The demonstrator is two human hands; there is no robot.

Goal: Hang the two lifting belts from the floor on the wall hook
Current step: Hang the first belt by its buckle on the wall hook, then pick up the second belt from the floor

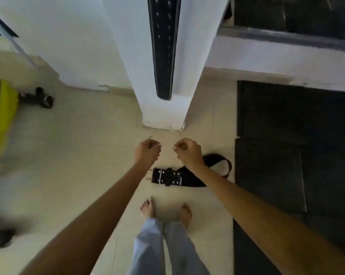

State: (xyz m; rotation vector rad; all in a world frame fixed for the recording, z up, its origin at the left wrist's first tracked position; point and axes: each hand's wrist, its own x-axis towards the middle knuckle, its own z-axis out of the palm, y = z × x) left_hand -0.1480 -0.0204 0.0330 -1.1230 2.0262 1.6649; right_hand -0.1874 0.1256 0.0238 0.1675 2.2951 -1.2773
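Observation:
One black lifting belt (164,46) with rows of holes hangs down the face of a white pillar (140,80); the hook is above the frame, out of sight. A second black belt (167,177) with a metal buckle lies curled on the pale floor at the pillar's foot, just ahead of my bare feet. My left hand (146,150) and my right hand (187,150) hover side by side above that belt, fingers curled in, nothing held. My right forearm covers part of the belt's strap.
Dark rubber mats (294,135) cover the floor to the right. A yellow and black object (0,120) stands at the left edge with a small dark item (42,97) beside it. Pale tiles (78,155) stretch to the left.

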